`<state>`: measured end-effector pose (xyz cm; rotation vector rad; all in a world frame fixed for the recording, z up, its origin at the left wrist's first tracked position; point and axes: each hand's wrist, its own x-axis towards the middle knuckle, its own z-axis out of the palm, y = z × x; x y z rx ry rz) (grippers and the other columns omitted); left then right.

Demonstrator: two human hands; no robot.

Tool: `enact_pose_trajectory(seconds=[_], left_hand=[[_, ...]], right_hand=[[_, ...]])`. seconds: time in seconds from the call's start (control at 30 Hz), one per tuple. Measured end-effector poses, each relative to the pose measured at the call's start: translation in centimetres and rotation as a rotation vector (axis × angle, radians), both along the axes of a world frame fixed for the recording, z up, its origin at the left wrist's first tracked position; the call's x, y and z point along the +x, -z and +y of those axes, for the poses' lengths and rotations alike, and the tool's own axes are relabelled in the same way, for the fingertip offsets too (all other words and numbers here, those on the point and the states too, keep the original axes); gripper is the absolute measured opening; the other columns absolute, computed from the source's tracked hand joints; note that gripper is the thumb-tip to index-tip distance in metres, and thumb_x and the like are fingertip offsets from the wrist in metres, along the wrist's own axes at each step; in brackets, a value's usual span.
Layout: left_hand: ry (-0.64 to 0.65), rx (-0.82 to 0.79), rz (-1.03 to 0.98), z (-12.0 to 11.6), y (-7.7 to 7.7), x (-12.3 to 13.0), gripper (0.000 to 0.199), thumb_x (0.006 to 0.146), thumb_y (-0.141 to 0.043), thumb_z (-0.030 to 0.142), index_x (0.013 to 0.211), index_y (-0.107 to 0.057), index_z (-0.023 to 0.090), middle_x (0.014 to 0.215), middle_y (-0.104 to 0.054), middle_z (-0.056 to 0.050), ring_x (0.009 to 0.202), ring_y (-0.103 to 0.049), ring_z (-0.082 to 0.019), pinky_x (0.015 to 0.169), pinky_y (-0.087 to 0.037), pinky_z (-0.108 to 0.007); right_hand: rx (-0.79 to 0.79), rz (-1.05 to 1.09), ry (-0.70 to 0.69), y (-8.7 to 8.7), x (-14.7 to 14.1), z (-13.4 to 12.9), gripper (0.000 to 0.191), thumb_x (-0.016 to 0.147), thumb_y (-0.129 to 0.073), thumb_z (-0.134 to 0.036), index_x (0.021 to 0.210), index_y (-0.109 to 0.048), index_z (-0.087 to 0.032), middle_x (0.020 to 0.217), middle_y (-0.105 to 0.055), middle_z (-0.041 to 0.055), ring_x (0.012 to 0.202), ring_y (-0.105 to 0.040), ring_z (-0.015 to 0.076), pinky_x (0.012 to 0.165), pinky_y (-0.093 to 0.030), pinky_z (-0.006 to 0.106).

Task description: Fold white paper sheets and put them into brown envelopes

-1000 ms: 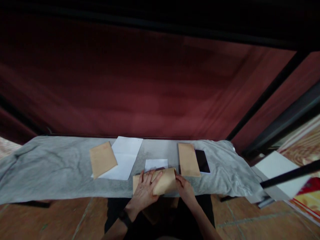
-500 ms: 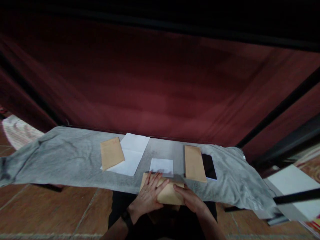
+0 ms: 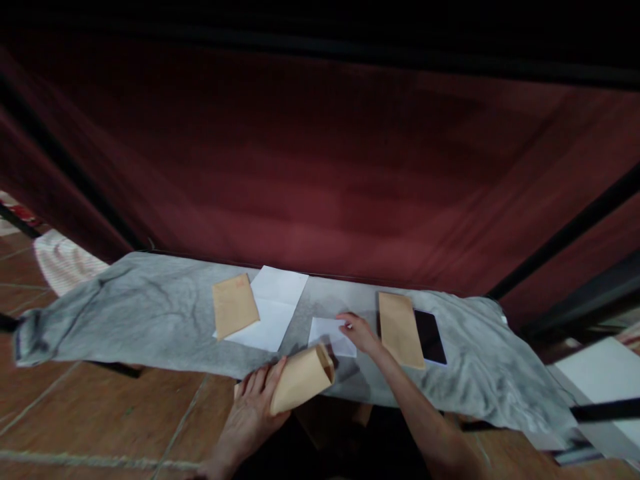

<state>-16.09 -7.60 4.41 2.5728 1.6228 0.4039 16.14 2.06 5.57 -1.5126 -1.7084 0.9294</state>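
My left hand [image 3: 255, 403] is closed round a brown paper envelope [image 3: 303, 379], whose open mouth faces right at the front edge of the bench. Over the right part of a small white paper [image 3: 327, 335] is my right hand [image 3: 357, 331], its fingers bent and apart; nothing can be made out between them. A flat brown envelope [image 3: 234, 307] overlaps a larger creased white sheet [image 3: 280, 300] at the left. To the right lies a long brown envelope [image 3: 400, 330] beside a dark-screened tablet or phone [image 3: 430, 338].
Grey cloth [image 3: 150, 313] covers the narrow bench. Behind it stands a dark red panel [image 3: 310, 200] with black bars. A striped cloth [image 3: 67, 260] is at the far left, and a white board [image 3: 600, 373] at the right. The floor [image 3: 125, 427] is tiled.
My right hand has let go of the held envelope and moved up to the small white paper. My left hand has shifted left, tilting the envelope so its mouth shows. The camera view has shifted slightly.
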Motion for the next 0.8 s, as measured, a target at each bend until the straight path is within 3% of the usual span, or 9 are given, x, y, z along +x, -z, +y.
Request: enact_pose_trajectory(seconds=[0.17, 0.27, 0.37, 0.6, 0.7, 0.8], left_hand=[[-0.059, -0.070, 0.023, -2.8, 1.6, -1.0, 0.091, 0.070, -0.065, 0.024, 0.153, -0.030, 0.030, 0.136, -0.055, -0.010, 0.122, -0.052, -0.031, 0.104, -0.037, -0.043], [-0.075, -0.102, 0.030, -3.7, 2.2, -1.6, 0.097, 0.066, -0.066, 0.022, 0.154, -0.027, 0.030, 0.137, -0.055, -0.010, 0.124, -0.051, -0.031, 0.104, -0.037, -0.043], [-0.097, -0.141, 0.024, -3.9, 2.4, -2.5, 0.099, 0.067, -0.067, 0.023, 0.155, -0.023, 0.032, 0.137, -0.054, -0.009, 0.125, -0.051, -0.031, 0.103, -0.038, -0.043], [-0.226, -0.164, -0.103, -2.7, 1.9, -2.8, 0.100, 0.075, -0.067, 0.027, 0.157, -0.009, 0.028, 0.140, -0.049, -0.011, 0.127, -0.048, -0.030, 0.104, -0.037, -0.044], [-0.263, -0.133, -0.084, -2.1, 1.3, -2.1, 0.098, 0.075, -0.068, 0.030, 0.157, -0.014, 0.030, 0.138, -0.051, -0.010, 0.126, -0.048, -0.032, 0.104, -0.035, -0.047], [-0.285, -0.076, -0.066, -1.7, 0.9, -1.5, 0.095, 0.076, -0.068, 0.032, 0.156, -0.018, 0.028, 0.135, -0.052, -0.011, 0.125, -0.048, -0.032, 0.106, -0.032, -0.048]], right_hand=[[0.084, -0.296, -0.352, -0.1, -4.7, 4.8, 0.050, 0.069, -0.053, 0.001, 0.107, -0.074, -0.024, 0.125, -0.068, 0.0042, 0.117, -0.057, 0.0200, 0.105, -0.041, 0.035], [0.117, -0.443, -0.510, -0.4, -6.5, 6.0, 0.052, 0.067, -0.055, 0.006, 0.103, -0.075, -0.027, 0.119, -0.070, 0.0012, 0.113, -0.058, 0.0192, 0.101, -0.042, 0.033], [0.140, -0.543, -0.563, -0.7, -7.0, 6.7, 0.045, 0.064, -0.063, 0.005, 0.094, -0.075, -0.026, 0.108, -0.072, 0.0024, 0.109, -0.058, 0.0218, 0.099, -0.042, 0.035], [0.129, -0.530, -0.437, -1.4, -5.7, 6.6, 0.021, 0.061, -0.073, -0.003, 0.061, -0.064, -0.022, 0.088, -0.071, 0.0046, 0.100, -0.059, 0.0228, 0.095, -0.042, 0.034], [0.110, -0.425, -0.281, -2.1, -3.3, 5.5, 0.018, 0.067, -0.070, -0.008, 0.062, -0.061, -0.022, 0.076, -0.068, 0.0032, 0.085, -0.062, 0.0203, 0.081, -0.044, 0.030], [0.123, -0.265, -0.054, -3.0, 0.0, 4.2, 0.009, 0.078, -0.065, -0.023, 0.071, -0.060, -0.023, 0.064, -0.061, -0.0008, 0.070, -0.059, 0.0182, 0.070, -0.042, 0.028]])
